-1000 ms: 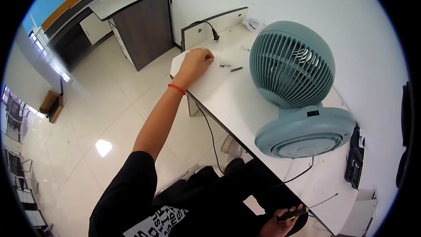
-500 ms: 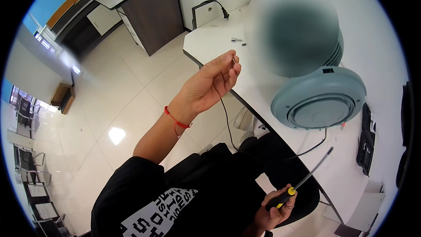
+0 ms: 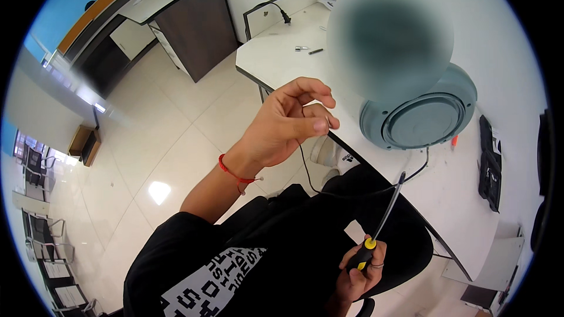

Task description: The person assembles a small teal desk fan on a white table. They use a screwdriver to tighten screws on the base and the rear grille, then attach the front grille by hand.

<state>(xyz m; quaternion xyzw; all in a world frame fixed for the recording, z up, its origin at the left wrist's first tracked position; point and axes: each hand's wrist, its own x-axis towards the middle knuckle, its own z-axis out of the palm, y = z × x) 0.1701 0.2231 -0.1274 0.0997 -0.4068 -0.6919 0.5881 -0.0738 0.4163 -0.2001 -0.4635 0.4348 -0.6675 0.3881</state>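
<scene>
My left hand (image 3: 288,118) is raised left of the table edge, thumb and forefinger pinched on a small, thin, screw-like piece (image 3: 328,121). Lower down, near my lap, my right hand (image 3: 363,267) is closed around the black-and-yellow handle of a screwdriver (image 3: 385,214). Its metal shaft points up toward the table. Beyond the shaft's tip a teal appliance (image 3: 420,122) lies on the table with its round base turned toward me; a blurred patch hides much of its body. A black power cord (image 3: 376,192) runs from its base, over my lap and up behind my left hand.
On the white table (image 3: 273,61) are a small metal socket-like bit (image 3: 301,49), a short dark rod (image 3: 316,51) and the cord's plug (image 3: 286,19). At the right lie a black tool case (image 3: 489,167) and an orange piece (image 3: 454,142). A dark-sided desk (image 3: 197,29) stands beyond.
My left hand has turned and come lower and slightly right, still pinching the small piece. The screwdriver has shifted left and stands steeper. The view has moved a little.
</scene>
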